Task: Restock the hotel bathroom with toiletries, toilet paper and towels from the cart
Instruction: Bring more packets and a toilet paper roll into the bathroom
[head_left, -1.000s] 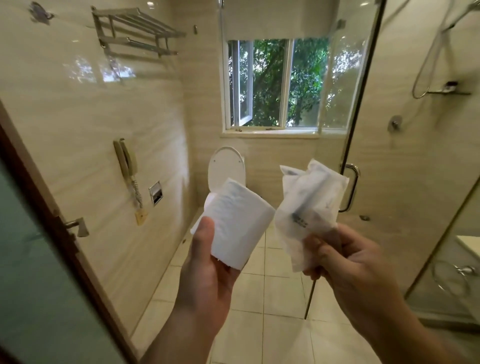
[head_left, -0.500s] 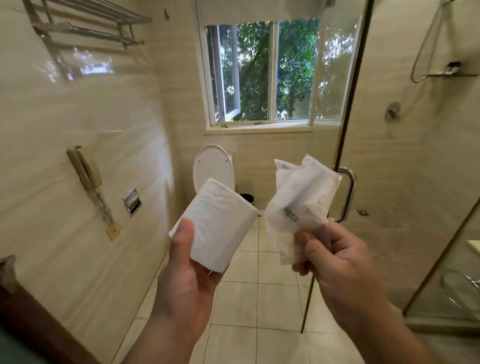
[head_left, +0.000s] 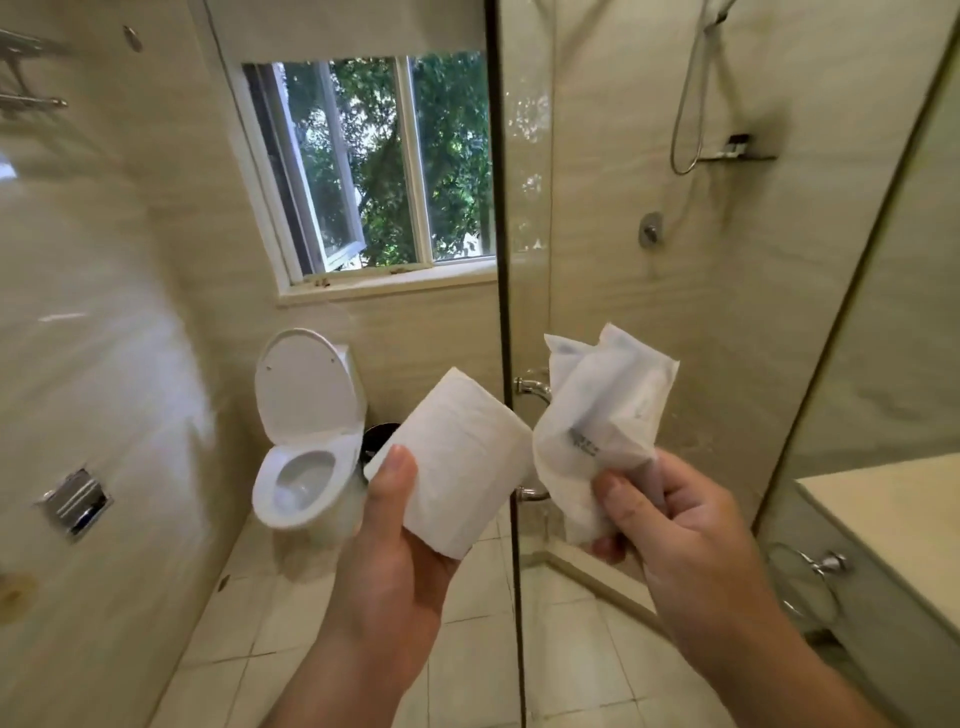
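My left hand grips a white toilet paper roll, thumb across its front, held up at chest height. My right hand pinches several white plastic toiletry sachets that fan upward; one has small dark print. Both are held in the air in front of the glass shower door edge. A chrome recessed toilet paper holder is set in the left wall, low down.
A white toilet with its lid up stands under the window, a dark bin beside it. The glass shower door with chrome handle divides the room. A vanity counter is at right, a towel rack top left.
The view has moved forward into the bathroom and turned right; the wall phone has left the view and the toilet bowl and counter now show. Both hands keep their hold.
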